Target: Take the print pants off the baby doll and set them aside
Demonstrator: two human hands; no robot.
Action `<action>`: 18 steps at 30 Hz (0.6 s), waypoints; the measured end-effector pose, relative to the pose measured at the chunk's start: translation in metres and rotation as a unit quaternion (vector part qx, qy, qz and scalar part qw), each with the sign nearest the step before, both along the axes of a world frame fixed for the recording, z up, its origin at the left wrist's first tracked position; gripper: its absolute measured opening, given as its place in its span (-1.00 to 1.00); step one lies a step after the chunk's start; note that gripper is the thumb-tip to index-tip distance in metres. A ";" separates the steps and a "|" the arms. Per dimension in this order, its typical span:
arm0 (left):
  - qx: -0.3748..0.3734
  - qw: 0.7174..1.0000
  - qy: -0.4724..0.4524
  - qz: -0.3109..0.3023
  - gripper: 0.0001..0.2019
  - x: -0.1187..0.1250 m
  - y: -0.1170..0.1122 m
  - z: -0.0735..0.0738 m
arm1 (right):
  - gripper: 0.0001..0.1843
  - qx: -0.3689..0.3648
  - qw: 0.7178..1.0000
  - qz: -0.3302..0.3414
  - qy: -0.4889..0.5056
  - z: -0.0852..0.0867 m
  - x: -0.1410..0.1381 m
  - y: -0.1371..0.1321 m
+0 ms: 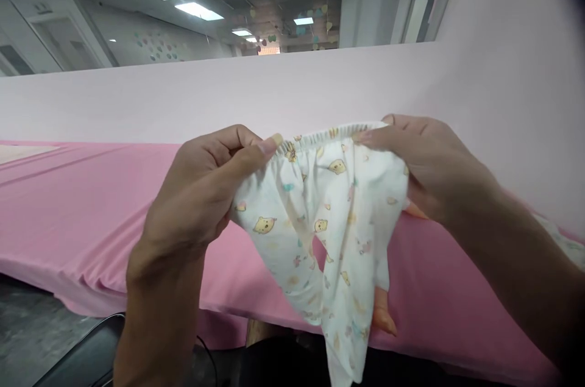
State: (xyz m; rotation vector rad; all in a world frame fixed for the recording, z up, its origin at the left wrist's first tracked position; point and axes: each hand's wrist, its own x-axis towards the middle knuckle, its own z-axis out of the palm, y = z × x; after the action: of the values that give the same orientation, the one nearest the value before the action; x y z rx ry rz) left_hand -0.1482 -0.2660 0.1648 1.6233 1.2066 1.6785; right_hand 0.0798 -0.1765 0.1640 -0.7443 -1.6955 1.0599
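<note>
small white baby pants printed with little bears hang in the air above a pink desk. the elastic waistband runs level from side to side, legs dangling straight down. the left hand pinches the waistband's left end, the right hand grips its right end; both are closed on the cloth. a pale pink wall stands behind.

Above the table: the left hand and right hand hold the baby pants up in open air.
Left stretch: the pink tablecloth lies bare.
Behind: a pale partition blocks reach.
Below left: a black chair stands near the edge.
</note>
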 end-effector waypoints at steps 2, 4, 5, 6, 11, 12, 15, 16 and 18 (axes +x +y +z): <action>0.011 1.000 0.001 0.007 -0.69 0.001 0.004 0.005 | -0.63 0.082 0.994 -0.065 0.004 0.003 -0.012 0.002; 0.021 1.000 -0.019 0.007 -0.69 0.004 0.008 0.009 | -0.64 0.168 0.978 -0.122 0.008 0.006 -0.025 -0.003; 0.026 0.999 -0.032 0.006 -0.69 0.007 0.009 0.011 | -0.64 0.197 0.971 -0.137 0.013 0.006 -0.031 -0.007; 0.029 0.999 -0.043 0.005 -0.69 0.009 0.010 0.011 | -0.66 0.209 0.969 -0.133 0.018 0.006 -0.036 -0.012; 0.053 0.997 -0.042 0.034 -0.71 0.018 0.008 0.005 | -0.82 0.113 0.991 0.070 -0.014 -0.005 -0.045 -0.042; 0.047 0.998 -0.037 0.038 -0.72 0.018 0.007 0.002 | -0.76 0.098 0.990 0.097 -0.021 -0.008 -0.044 -0.047; 0.042 0.997 -0.028 0.052 -0.75 0.019 0.004 -0.003 | -0.52 0.072 0.984 0.153 -0.052 -0.016 -0.042 -0.053; 0.053 0.996 -0.027 0.062 -0.76 0.020 0.004 -0.005 | -0.46 0.064 0.982 0.166 -0.062 -0.018 -0.042 -0.053; 0.078 0.994 -0.018 0.071 -0.81 0.021 0.003 -0.007 | -0.41 0.057 0.983 0.161 -0.069 -0.022 -0.044 -0.050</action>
State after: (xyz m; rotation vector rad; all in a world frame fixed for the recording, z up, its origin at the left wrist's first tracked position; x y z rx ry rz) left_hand -0.1268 -0.2634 0.1574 1.6225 1.2233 1.9261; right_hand 0.0357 -0.2262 0.1416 -0.4877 -2.0260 1.1380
